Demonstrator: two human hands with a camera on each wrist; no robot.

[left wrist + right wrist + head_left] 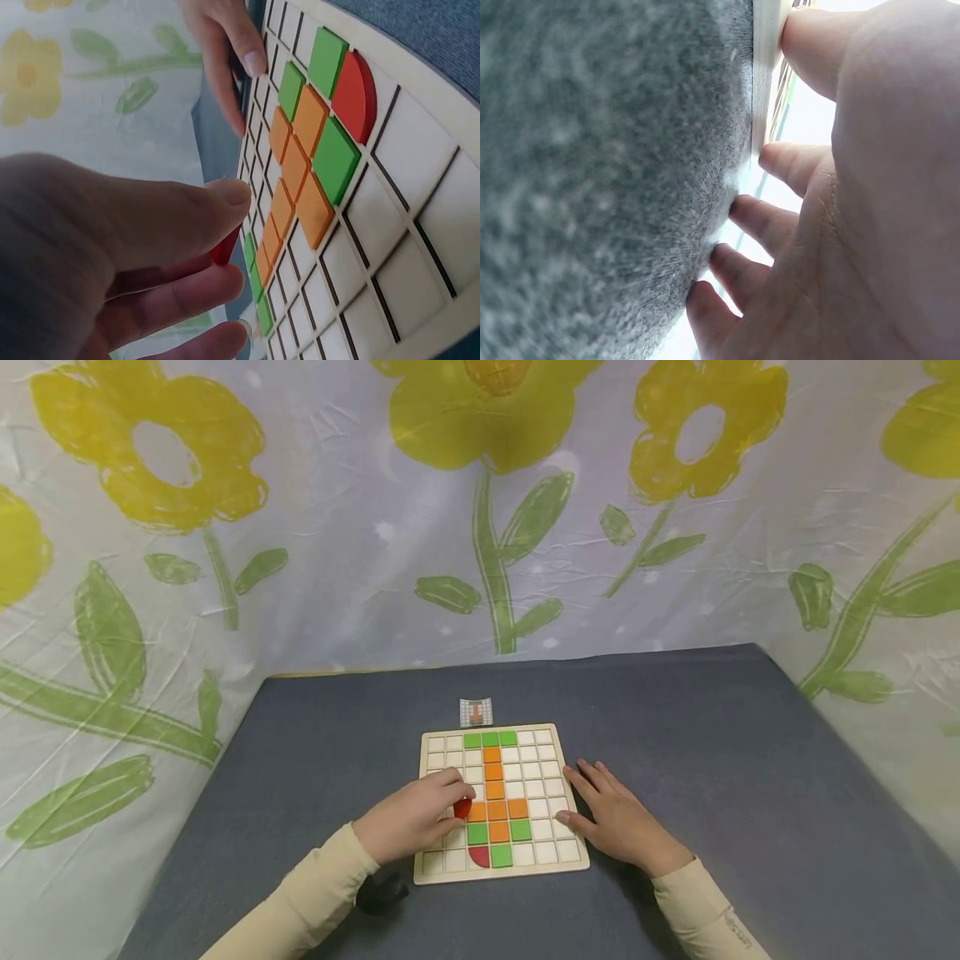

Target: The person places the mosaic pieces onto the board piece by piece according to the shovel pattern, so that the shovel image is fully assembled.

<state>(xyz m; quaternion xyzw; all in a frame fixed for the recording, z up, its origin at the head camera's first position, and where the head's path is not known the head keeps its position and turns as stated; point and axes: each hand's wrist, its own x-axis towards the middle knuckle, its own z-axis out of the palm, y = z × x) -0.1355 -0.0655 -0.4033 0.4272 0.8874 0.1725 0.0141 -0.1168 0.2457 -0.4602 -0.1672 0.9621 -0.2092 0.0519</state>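
My left hand pinches a red tile between thumb and fingers, over the left part of a wooden grid board. In the left wrist view most of that red tile is hidden behind the thumb. Orange tiles form a column with a short crossing row; green tiles sit at the far end and near end. A red quarter-round tile lies in the nearest row. My right hand rests at the board's right edge, fingers spread, its thumb touching the rim.
Just beyond the board lies a small printed card showing a grid pattern. A black object is partly visible under the left wrist. The dark cloth-covered table meets a flower-printed curtain at the back and sides.
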